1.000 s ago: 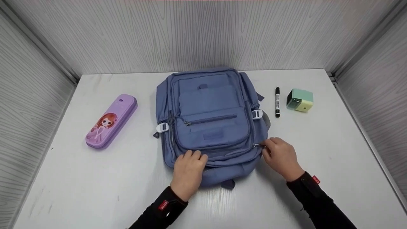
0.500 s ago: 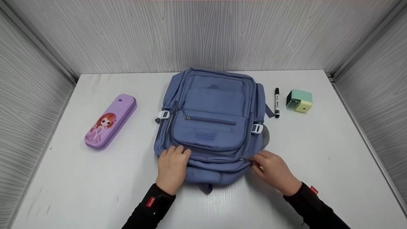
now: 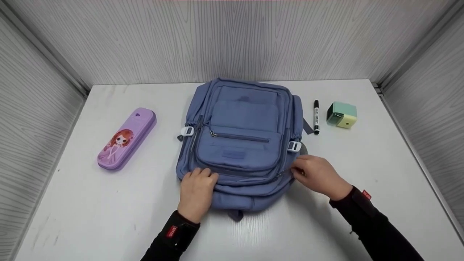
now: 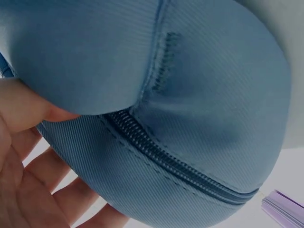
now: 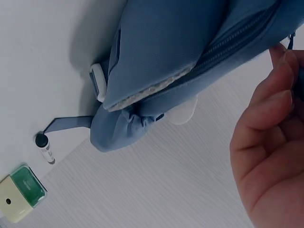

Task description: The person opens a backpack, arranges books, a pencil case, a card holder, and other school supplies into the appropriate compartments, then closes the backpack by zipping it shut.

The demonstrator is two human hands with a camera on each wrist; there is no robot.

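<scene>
A blue backpack (image 3: 244, 116) lies on its back on the white table, its front pockets facing up. My left hand (image 3: 197, 190) grips its lower left edge. In the left wrist view the thumb lies on the fabric above a closed-looking zipper (image 4: 161, 156), with the other fingers behind the edge. At the bag's lower right side, my right hand (image 3: 320, 177) pinches a zipper pull (image 5: 291, 41) between thumb and forefinger. The pull is mostly covered by the fingers. Another zipper (image 3: 241, 137) crosses the front pocket.
Left of the bag lies a purple pencil case (image 3: 127, 139) with a cartoon girl on it. To the right are a black-and-white marker (image 3: 316, 117) and a green-and-yellow pencil sharpener (image 3: 342, 115). A dark strap (image 3: 308, 126) reaches toward the marker. Grey walls enclose the table.
The backpack has turned slightly, its lower end swinging left along with my left hand. My right hand drew the zipper pull left along the bottom, then moved back up and right.
</scene>
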